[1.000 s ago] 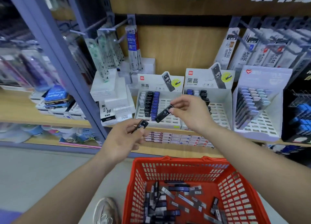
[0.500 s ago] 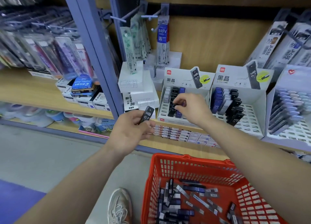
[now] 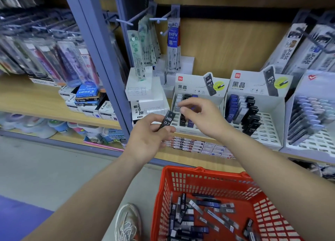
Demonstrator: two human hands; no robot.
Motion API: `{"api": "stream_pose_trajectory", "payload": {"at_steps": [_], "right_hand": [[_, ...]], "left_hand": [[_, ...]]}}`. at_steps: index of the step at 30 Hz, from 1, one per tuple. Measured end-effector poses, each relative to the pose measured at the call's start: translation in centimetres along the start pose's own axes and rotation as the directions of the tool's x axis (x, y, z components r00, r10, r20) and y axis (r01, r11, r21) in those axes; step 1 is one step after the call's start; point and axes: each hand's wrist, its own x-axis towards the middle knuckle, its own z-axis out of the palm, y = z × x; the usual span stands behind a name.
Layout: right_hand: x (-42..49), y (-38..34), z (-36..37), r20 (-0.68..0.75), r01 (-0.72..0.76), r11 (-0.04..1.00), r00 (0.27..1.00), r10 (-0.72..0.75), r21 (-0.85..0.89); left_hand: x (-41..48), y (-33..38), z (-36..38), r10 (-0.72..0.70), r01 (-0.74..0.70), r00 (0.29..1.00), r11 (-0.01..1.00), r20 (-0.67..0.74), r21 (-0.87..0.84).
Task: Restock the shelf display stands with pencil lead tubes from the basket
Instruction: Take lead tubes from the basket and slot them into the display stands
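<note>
- Two hands work in front of a shelf (image 3: pixel 181 159). The left hand (image 3: pixel 148 137) has its grip clamped on a black pencil lead tube (image 3: pixel 167 120) marked HB 0.7.
- The tube's long axis is tilted: upper end up and to the right, lower end in the fingers.
- The right hand (image 3: pixel 201 117) hovers over the left display stand (image 3: pixel 199 85), grip loose, fingers slightly apart.
- Below, a red basket (image 3: pixel 213 177) holds loose tubes (image 3: pixel 199 213) lying in all directions.

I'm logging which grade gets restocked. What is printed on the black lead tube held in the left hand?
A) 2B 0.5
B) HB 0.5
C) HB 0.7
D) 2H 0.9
C: the black plastic lead tube pinched in the left hand shows "HB" over "0.7" in white print, facing the camera.
</note>
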Motion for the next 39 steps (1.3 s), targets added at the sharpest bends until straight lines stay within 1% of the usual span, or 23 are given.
{"api": "stream_pose_trajectory", "payload": {"at_steps": [1,2,3,7,8,10,12,14,17,19,21,25,27,29,35,39], "right_hand": [[-0.7,-0.7,-0.3,0.075,-0.022,0.994,0.997,0.014,0.106],[-1.4,-1.2,-0.5,0.126,-0.036,0.986,0.992,0.015,0.161],[-1.9,-1.4,-0.8,0.143,-0.042,0.981,0.990,0.015,0.190],[-2.5,-0.8,-2.5,0.075,-0.113,0.949,0.993,0.094,0.294],[-2.4,-0.4,-3.2,0.058,-0.121,0.935,0.992,0.108,0.335],[-1.8,0.4,-4.7,-0.016,-0.110,0.927,0.992,0.124,0.360],[-0.7,1.6,-6.2,-0.112,-0.086,0.960,0.986,0.120,0.267],[0.9,3.0,-7.3,-0.196,-0.091,0.992,0.975,0.108,0.092],[3.6,5.0,-7.9,-0.264,-0.101,0.989,0.962,0.068,-0.111],[5.4,6.0,-7.6,-0.262,-0.091,0.970,0.965,0.030,-0.225],[6.9,6.9,-6.9,-0.236,-0.090,0.948,0.972,0.016,-0.306],[8.4,8.3,-5.8,-0.157,-0.070,0.900,0.988,0.002,-0.430],[8.6,8.6,-5.6,-0.142,-0.054,0.883,0.990,-0.015,-0.465],[8.7,8.7,-5.7,-0.138,-0.050,0.872,0.990,-0.020,-0.487],[8.5,9.2,-6.3,-0.135,-0.052,0.873,0.991,-0.016,-0.486],[8.1,8.9,-6.0,-0.175,-0.039,0.852,0.983,-0.062,-0.522]], "left_hand": [[0.1,0.1,0.4,0.008,-0.008,1.000,1.000,0.011,-0.002],[0.1,0.2,0.9,0.018,-0.018,1.000,1.000,0.019,0.000],[0.2,0.4,1.5,0.025,-0.025,0.999,1.000,0.026,0.000],[0.9,0.9,4.1,0.048,-0.048,0.998,0.999,0.038,0.008],[1.3,0.9,4.7,0.073,-0.074,0.997,0.995,0.026,0.059],[2.4,1.0,5.5,0.143,-0.137,0.990,0.962,-0.007,0.237],[3.5,1.2,5.9,0.207,-0.183,0.978,0.896,-0.014,0.404],[4.7,1.4,6.1,0.246,-0.214,0.969,0.811,0.015,0.545],[6.4,1.2,6.6,0.249,-0.250,0.962,0.618,0.116,0.745],[7.2,0.8,6.8,0.229,-0.283,0.956,0.538,0.186,0.794],[7.7,0.2,7.0,0.206,-0.309,0.950,0.497,0.236,0.811],[8.2,-1.1,6.8,0.123,-0.306,0.952,0.375,0.280,0.875],[8.3,-1.4,6.6,0.108,-0.303,0.953,0.376,0.284,0.876],[8.3,-1.6,6.4,0.102,-0.301,0.953,0.402,0.284,0.865],[7.8,-1.8,5.8,0.090,-0.316,0.947,0.443,0.309,0.839],[7.8,-1.7,5.9,0.086,-0.312,0.947,0.458,0.308,0.832]]}}
